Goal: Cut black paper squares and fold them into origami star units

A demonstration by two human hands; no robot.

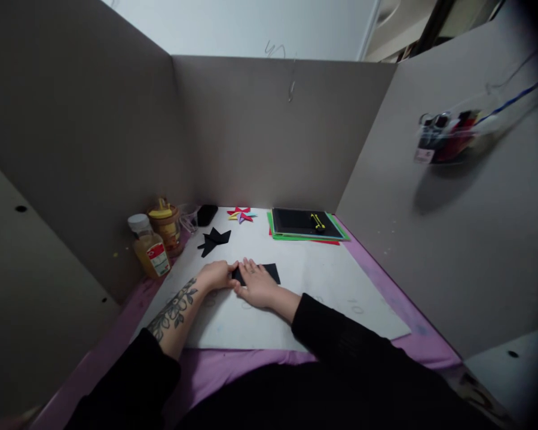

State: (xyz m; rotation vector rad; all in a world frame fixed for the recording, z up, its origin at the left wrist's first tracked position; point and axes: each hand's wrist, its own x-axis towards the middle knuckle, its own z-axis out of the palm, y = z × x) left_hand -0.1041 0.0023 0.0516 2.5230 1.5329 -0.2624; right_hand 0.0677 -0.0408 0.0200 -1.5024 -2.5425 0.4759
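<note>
A: Where is the black sheet [265,272], and what do the hands do to it?

B: It lies flat on the white mat [336,286], near the mat's middle. The right hand [256,285] rests on it with palm down and fingers spread flat, covering its left part. The left hand [216,275] sits at its left edge, fingers curled loosely with the tips on the paper. Neither hand lifts it; both press it against the mat.

A: How does it handle?

B: In my judgement it is thin craft paper: light, limp, easy to crease, and likely to slide on the smooth mat unless pinned. A crease stays once set, so pressure belongs along the fold line. Best hold is at an edge or corner, pinched between thumb and fingertip, with the other hand flat on top as an anchor.

A: What lies around it?

B: Behind the sheet, toward the far wall, is a folded black piece [214,240]. Farther back lies a coloured paper star [241,215]. Behind and right of the sheet is a paper stack [307,226] with a dark top sheet. Left of the sheet, off the mat, stand a bottle [149,246] and a jar [165,226].
</note>
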